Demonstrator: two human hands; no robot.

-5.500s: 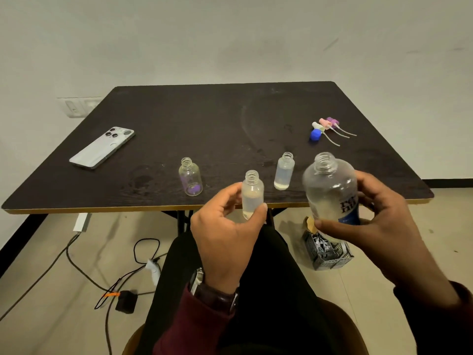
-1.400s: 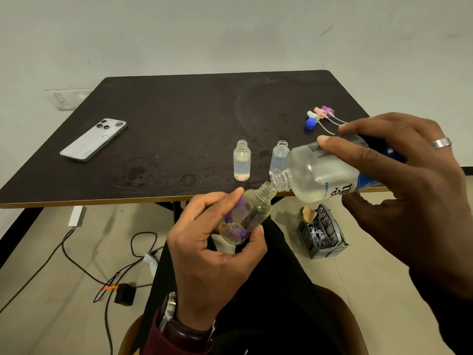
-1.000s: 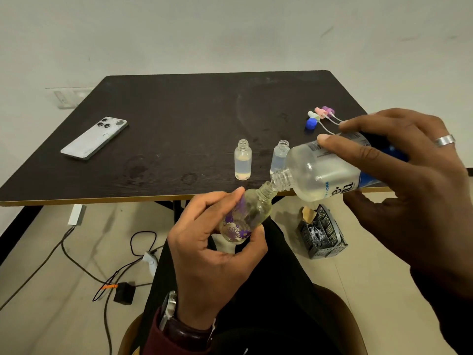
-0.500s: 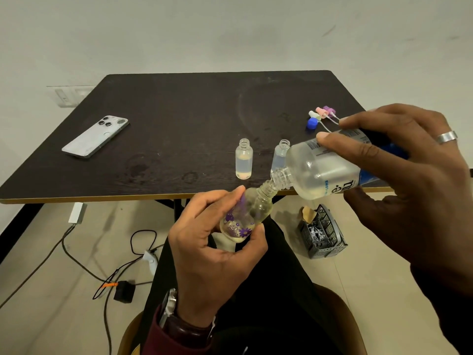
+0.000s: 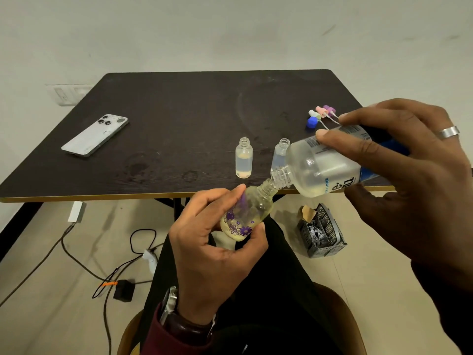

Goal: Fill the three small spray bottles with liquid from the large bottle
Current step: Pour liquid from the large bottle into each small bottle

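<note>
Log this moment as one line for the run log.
pouring | left hand holds flowered bottle tilted | right hand tips large bottle | necks meet

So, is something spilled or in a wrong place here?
No fresh spill shows. Faint ring stains mark the table. The pour from the large bottle into the flowered bottle happens off the table edge, over the lap.

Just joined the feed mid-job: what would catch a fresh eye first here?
The pour in the foreground: the right hand tips the large clear plastic bottle with a blue label, its neck meeting the mouth of the small purple-flowered clear bottle held tilted by the left hand. Behind, two small open clear bottles stand near the dark table's front edge.
</note>
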